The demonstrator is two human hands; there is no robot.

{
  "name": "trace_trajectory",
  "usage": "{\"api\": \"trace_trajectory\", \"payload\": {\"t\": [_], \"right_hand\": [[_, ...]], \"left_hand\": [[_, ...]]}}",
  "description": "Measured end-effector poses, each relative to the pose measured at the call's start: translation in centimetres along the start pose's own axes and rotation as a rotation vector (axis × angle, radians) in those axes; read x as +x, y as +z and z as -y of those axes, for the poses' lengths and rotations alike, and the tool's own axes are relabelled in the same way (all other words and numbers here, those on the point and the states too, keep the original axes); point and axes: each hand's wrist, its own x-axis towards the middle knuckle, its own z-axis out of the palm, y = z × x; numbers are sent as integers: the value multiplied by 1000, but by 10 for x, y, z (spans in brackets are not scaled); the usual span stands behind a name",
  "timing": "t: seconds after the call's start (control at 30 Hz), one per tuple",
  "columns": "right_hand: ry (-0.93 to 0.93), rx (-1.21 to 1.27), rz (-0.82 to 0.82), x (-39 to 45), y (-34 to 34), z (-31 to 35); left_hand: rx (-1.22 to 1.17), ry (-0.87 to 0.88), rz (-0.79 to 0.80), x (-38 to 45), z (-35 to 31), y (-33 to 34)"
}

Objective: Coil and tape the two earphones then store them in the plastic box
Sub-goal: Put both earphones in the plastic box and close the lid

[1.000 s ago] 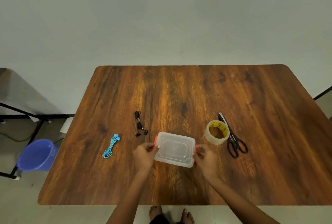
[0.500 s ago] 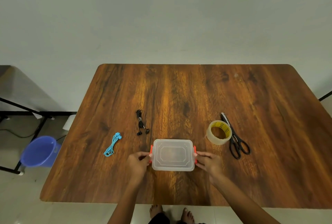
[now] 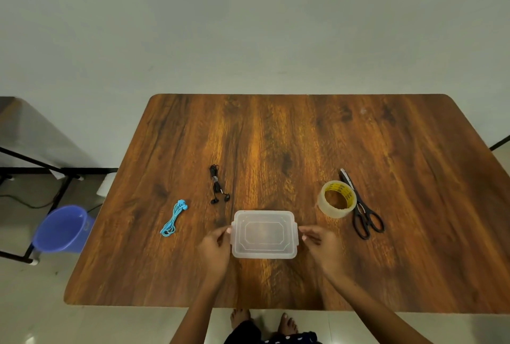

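The left hand (image 3: pixel 214 247) has its fingertips curled against the left end of the box (image 3: pixel 264 234), and the right hand (image 3: pixel 321 244) meets the right end the same way, so the two hands pinch it between them as it sits flat on the tabletop (image 3: pixel 414 233) near the front edge. The box is a translucent, rounded rectangle of smooth plastic, its lid on and embossed with an octagonal outline. Left of it lies the blue earphone (image 3: pixel 174 218), its thin cord bunched into a long narrow bundle. A little farther back, the black earphone (image 3: pixel 217 185) is also gathered into a slim bundle, buds toward the box. To the right, a roll of clear tape (image 3: pixel 336 198) with a yellow core lies just beside black-handled scissors (image 3: pixel 361 209). The tabletop is glossy dark wood grain with rounded corners.
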Motion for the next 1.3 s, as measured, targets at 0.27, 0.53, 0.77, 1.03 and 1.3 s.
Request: {"api": "trace_trajectory", "payload": {"t": [0.27,0.53,0.77,1.03,1.3], "right_hand": [[-53,-32,51,-5,1,4],[-218,189,-55,6,-12,32],[-76,257,-142,61,-12,62],[216,346,-36,108,5,57],[199,286,130,107,11,46]], "left_hand": [[-122,4,8,5,2,8],[-431,-43,18,29,-14,1],[-527,-1,96,69,-46,8],[-384,88,339,108,-47,19],[-126,194,417,102,-30,20]]}}
